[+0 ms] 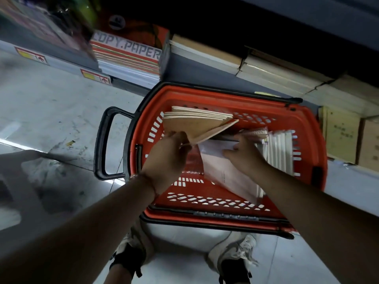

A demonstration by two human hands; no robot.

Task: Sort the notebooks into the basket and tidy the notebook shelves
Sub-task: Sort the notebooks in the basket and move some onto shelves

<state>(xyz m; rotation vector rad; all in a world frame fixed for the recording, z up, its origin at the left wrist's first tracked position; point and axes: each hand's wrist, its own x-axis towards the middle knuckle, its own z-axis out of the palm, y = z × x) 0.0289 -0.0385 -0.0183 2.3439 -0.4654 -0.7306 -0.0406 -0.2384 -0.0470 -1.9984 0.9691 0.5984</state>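
An orange plastic basket with a black handle stands on the floor in front of the low shelf. My left hand grips a stack of tan notebooks by its near corner, holding it over the basket's left part. My right hand rests with spread fingers on pale notebooks that lean inside the basket. A row of white notebooks stands upright along the basket's right side.
On the low shelf lie a copy paper pack at the left, stacks of brown and white notebooks, and cardboard boxes at the right. Grey floor spreads to the left. My shoes stand below the basket.
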